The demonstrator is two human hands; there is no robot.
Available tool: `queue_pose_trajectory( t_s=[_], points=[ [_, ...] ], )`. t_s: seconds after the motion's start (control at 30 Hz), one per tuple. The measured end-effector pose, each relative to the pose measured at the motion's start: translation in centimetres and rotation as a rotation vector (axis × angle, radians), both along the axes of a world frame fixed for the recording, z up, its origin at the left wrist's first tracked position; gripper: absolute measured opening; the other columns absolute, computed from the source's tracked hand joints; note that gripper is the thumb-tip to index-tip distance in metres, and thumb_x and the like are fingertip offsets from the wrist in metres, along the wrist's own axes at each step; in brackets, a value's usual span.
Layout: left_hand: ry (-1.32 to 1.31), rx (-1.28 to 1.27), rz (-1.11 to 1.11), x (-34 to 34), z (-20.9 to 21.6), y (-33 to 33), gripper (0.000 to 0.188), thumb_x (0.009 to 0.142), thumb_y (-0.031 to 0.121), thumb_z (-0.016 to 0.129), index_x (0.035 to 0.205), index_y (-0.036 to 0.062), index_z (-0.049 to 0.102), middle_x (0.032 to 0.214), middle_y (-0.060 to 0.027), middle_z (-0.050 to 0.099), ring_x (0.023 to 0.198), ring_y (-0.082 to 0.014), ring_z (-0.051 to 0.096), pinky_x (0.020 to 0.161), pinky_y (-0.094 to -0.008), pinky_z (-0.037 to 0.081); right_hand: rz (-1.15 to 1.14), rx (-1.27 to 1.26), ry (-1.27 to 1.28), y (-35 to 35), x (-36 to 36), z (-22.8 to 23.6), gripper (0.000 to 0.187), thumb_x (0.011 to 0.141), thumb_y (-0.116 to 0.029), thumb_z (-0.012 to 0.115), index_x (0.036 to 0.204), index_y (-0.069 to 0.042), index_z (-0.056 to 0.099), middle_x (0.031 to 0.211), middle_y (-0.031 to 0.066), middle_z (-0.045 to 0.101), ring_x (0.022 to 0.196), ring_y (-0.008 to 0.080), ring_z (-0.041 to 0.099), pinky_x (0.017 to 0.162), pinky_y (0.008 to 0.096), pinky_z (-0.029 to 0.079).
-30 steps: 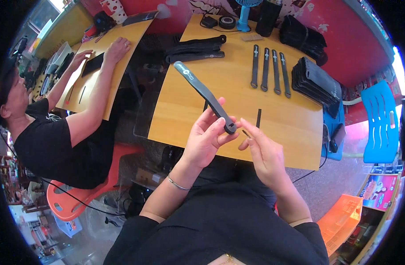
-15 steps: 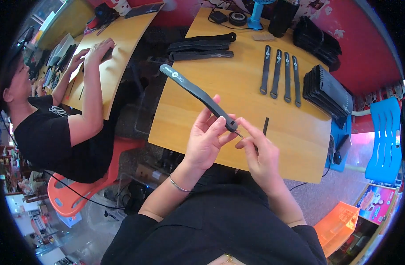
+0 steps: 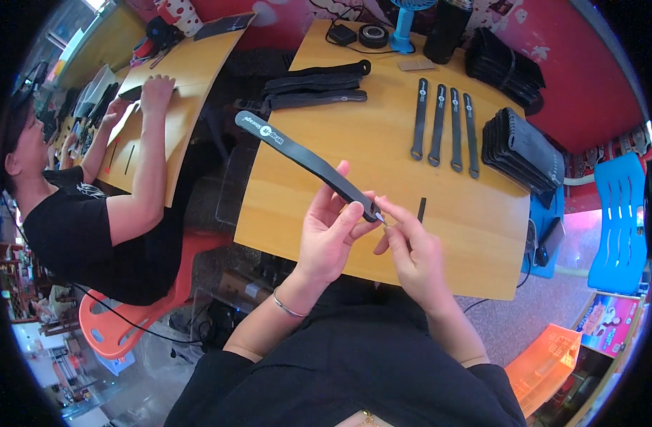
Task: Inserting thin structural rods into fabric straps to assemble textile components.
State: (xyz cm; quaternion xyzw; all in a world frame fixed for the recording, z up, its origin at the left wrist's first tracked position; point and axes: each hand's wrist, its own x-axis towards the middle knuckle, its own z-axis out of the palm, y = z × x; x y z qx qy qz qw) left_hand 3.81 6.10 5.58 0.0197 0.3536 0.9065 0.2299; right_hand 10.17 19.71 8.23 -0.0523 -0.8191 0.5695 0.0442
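Observation:
My left hand (image 3: 324,238) is closed around the near end of a long black strap (image 3: 297,153) with white printing, holding it above the table. The strap's rounded far end slants up to the left. Close to the strap's near end, my right hand (image 3: 415,249) pinches a small thin shiny piece (image 3: 381,218) between thumb and forefinger. Its tip meets the slot area at that end, and its kind is too small to tell. A short narrow black strip (image 3: 422,209) lies on the table just beyond my right hand.
Several straps (image 3: 437,127) lie side by side on the wooden table (image 3: 304,220). Around them are a folded strap pile (image 3: 315,87), black stacks (image 3: 521,146), a dark bottle (image 3: 448,32) and a blue fan (image 3: 404,28). A co-worker (image 3: 77,213) sits at the left table.
The strap and both hands have shifted slightly left and down in view. A bright tip now shows at the strap's near end. The co-worker's hands have lifted a dark piece.

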Motion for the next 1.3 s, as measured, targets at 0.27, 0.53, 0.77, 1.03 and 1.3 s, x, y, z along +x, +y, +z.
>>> queue_pose_trajectory(
  t_s=[0.27,0.53,0.77,1.03,1.3],
  points=[
    [-0.034,0.024,0.016,0.0,0.5,0.2,0.052,0.091,0.003,0.05,0.139,0.0105,0.031,0.113,-0.0111,0.056,0.107,-0.026,0.057,0.086,-0.0367,0.054,0.008,-0.097,0.107,-0.4,0.1,-0.1,0.039,0.09,0.002,0.043,0.127,-0.008,0.049,0.073,0.004,0.057,0.056,0.0052,0.047,0.052,0.0199,0.036],
    [-0.031,0.034,0.009,0.1,0.4,0.1,0.051,0.092,0.003,0.049,0.139,0.0102,0.031,0.111,-0.0124,0.056,0.106,-0.0269,0.058,0.085,-0.0374,0.054,0.041,-0.071,0.107,-0.3,0.3,-0.2,0.042,0.087,0.007,0.045,0.126,-0.008,0.05,0.095,0.0097,0.064,0.063,0.0117,0.058,0.057,0.0231,0.044],
    [-0.036,-0.007,0.018,0.2,0.1,0.1,0.049,0.091,0.002,0.049,0.137,0.0092,0.033,0.109,-0.0123,0.057,0.104,-0.0256,0.059,0.085,-0.0372,0.054,0.053,0.042,0.147,-0.1,0.1,-1.0,0.042,0.086,0.009,0.045,0.124,-0.007,0.051,0.103,0.0099,0.064,0.062,0.0116,0.058,0.057,0.0223,0.046],
    [0.014,-0.058,0.05,0.4,0.6,0.3,0.046,0.091,0.002,0.05,0.135,0.0051,0.035,0.107,-0.0129,0.057,0.103,-0.0261,0.06,0.086,-0.0373,0.054,0.039,-0.157,-0.036,0.5,0.2,0.5,0.037,0.088,0.004,0.046,0.122,-0.009,0.051,0.085,0.0089,0.063,0.06,0.0112,0.058,0.056,0.0238,0.044],
    [-0.004,-0.033,0.044,0.2,0.7,0.4,0.044,0.091,0.003,0.05,0.133,0.0047,0.036,0.108,-0.0142,0.057,0.103,-0.0294,0.059,0.086,-0.0375,0.054,0.031,-0.143,0.044,0.0,0.2,0.2,0.038,0.087,0.004,0.044,0.122,-0.008,0.052,0.068,0.0061,0.059,0.058,0.008,0.054,0.054,0.0216,0.038]
  ],
)
